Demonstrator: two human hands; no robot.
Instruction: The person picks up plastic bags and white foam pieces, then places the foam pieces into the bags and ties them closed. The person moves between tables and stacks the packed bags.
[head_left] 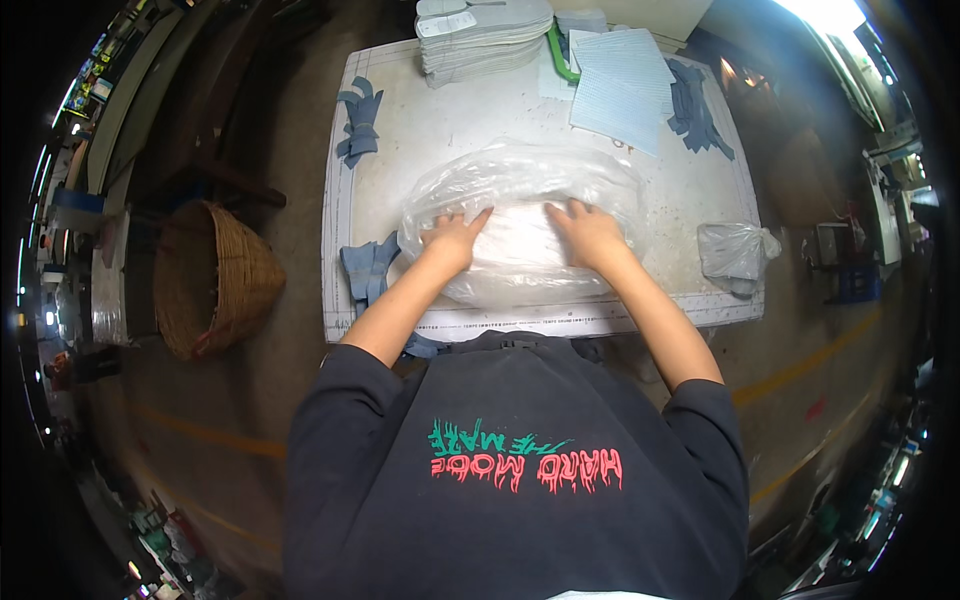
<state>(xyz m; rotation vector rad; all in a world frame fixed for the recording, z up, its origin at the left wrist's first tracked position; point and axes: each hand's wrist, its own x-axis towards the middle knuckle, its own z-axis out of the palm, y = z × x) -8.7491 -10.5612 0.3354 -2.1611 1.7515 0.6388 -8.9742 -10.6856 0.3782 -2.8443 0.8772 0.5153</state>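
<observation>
A large clear plastic bag [520, 195] with white flat contents lies in the middle of a white work table [450, 120]. My left hand [452, 237] rests flat on the bag's left side, fingers spread. On the bag's right side my right hand [588, 233] presses down with its fingers apart. Neither hand grips anything; both lie palm-down on the plastic.
A stack of grey-white cut pieces [480, 35] sits at the table's far edge beside white ribbed sheets [622, 85]. Blue fabric pieces [358, 120] lie on the left, right [695, 105] and near-left [368, 268]. A small crumpled plastic bag [735, 252] sits right. A wicker basket [210, 280] stands on the floor left.
</observation>
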